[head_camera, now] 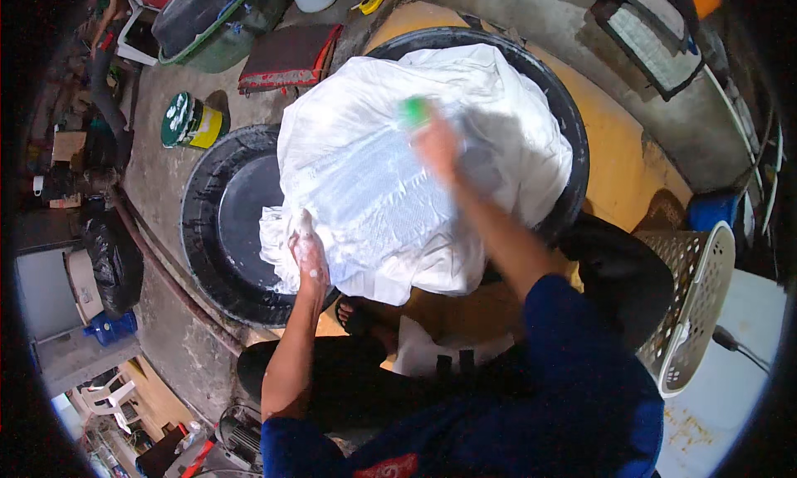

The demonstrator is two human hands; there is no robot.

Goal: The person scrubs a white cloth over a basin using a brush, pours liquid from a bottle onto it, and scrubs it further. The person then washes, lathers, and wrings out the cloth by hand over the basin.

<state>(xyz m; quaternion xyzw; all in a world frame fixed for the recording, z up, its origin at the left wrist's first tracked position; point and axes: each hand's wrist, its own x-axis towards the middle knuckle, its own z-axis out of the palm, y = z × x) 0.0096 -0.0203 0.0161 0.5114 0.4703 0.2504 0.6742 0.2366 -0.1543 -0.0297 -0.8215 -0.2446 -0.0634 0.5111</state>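
Observation:
A large white cloth (348,111) is heaped over a wide black basin (571,114), and part of it hangs over a second black basin (202,260) on the left. Across its middle runs a wet, ribbed-looking stretch with soapy streaks. My right hand (439,143), blurred by motion, grips a green scrubbing brush (412,112) against the cloth's upper middle. My left hand (308,254) bears suds and holds the cloth at its lower left edge. The fingers of that hand are partly hidden by fabric and foam.
A green-lidded tub (180,120) stands left of the basins. Beyond them are a folded dark mat (289,55) and a green basin (215,51). A perforated laundry basket (700,310) is at my right. A pipe (168,279) runs along the left floor.

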